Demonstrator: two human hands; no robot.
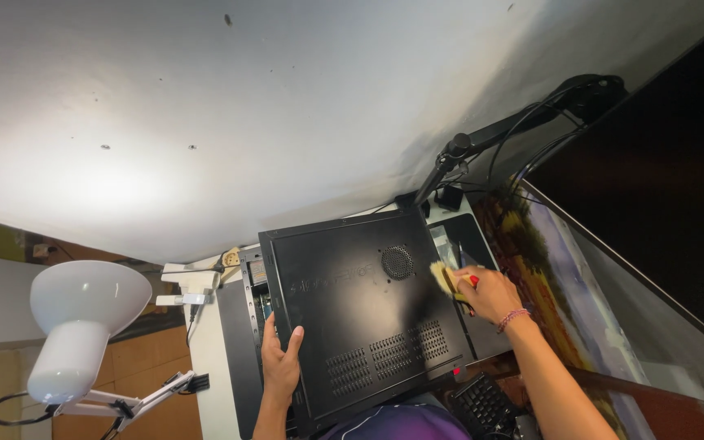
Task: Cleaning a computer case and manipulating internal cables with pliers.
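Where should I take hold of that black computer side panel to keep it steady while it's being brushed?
Grip the side panel on its long left edge, coming from the left, as the left hand does now. That edge is bare and overhangs the case, so fingers can wrap it. The right hand holds the brush at the right edge, so keep clear there.

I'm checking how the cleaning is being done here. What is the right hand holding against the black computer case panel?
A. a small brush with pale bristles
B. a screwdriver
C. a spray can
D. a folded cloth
A: the right hand grips a small brush whose pale bristles meet the black side panel beside its round vent, while the left hand steadies the panel's edge.
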